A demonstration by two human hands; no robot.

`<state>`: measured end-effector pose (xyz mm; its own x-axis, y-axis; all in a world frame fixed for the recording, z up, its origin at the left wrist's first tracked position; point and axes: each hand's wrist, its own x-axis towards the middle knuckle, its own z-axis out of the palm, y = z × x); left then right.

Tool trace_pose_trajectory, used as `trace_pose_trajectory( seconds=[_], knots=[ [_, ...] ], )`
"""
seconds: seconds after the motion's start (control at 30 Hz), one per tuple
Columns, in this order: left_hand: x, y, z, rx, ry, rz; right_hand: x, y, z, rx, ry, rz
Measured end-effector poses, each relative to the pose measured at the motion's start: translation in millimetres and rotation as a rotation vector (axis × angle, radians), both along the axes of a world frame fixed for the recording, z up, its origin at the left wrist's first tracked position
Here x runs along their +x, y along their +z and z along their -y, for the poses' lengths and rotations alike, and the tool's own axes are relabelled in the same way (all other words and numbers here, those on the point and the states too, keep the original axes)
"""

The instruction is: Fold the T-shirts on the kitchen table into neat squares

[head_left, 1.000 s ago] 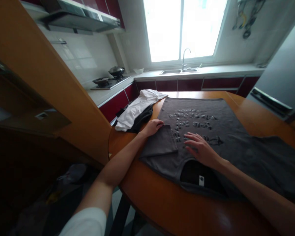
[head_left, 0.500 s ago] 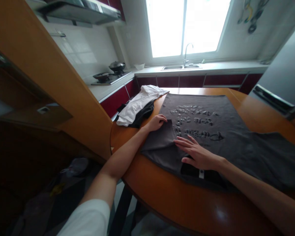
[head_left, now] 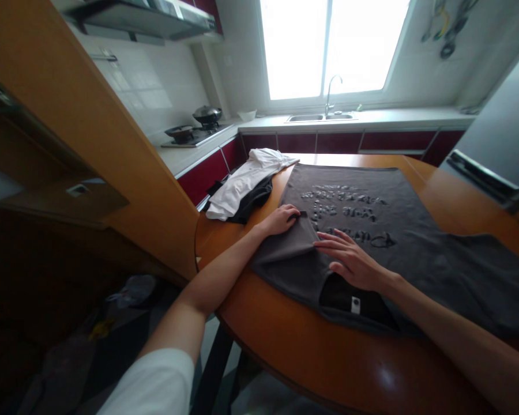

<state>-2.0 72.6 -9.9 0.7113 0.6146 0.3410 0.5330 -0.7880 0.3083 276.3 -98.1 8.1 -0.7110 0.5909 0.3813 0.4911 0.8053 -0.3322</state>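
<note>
A dark grey T-shirt (head_left: 419, 262) lies spread on the wooden table, raised shiny lettering (head_left: 358, 213) across its front. Its neck opening faces me, with a small white label (head_left: 355, 305) inside. My left hand (head_left: 282, 220) has its fingers closed on the hem of the left sleeve, which is folded inward over the body. Over the fold my right hand (head_left: 354, 262) is open, fingers stretched out, the tips touching the cloth near the lettering. The shirt's other sleeve reaches toward the right side of the view.
A white garment (head_left: 242, 187) lies on a black one (head_left: 255, 202) at the table's left edge. Beyond the wooden table (head_left: 303, 366) are a stove (head_left: 199, 135) with pans, a sink (head_left: 305, 118) under the window and a fridge (head_left: 497, 127). A wooden panel (head_left: 155, 190) stands close at left.
My left hand has shifted slightly right with the sleeve hem. My right hand has slid a little right and up, uncovering more of the neck opening and its label.
</note>
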Motion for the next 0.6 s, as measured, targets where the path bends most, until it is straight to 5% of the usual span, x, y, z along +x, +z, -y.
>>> trace_pose_trajectory(
  seconds=[0.2, 0.6],
  knots=[
    [2.0, 0.1, 2.3, 0.043, -0.002, -0.036, -1.1, -3.2, 0.7, -0.098, -0.004, 0.071],
    [8.7, 1.1, 2.5, 0.025, -0.027, 0.029, -5.3, -3.3, 3.1, -0.026, -0.001, 0.054]
  ],
)
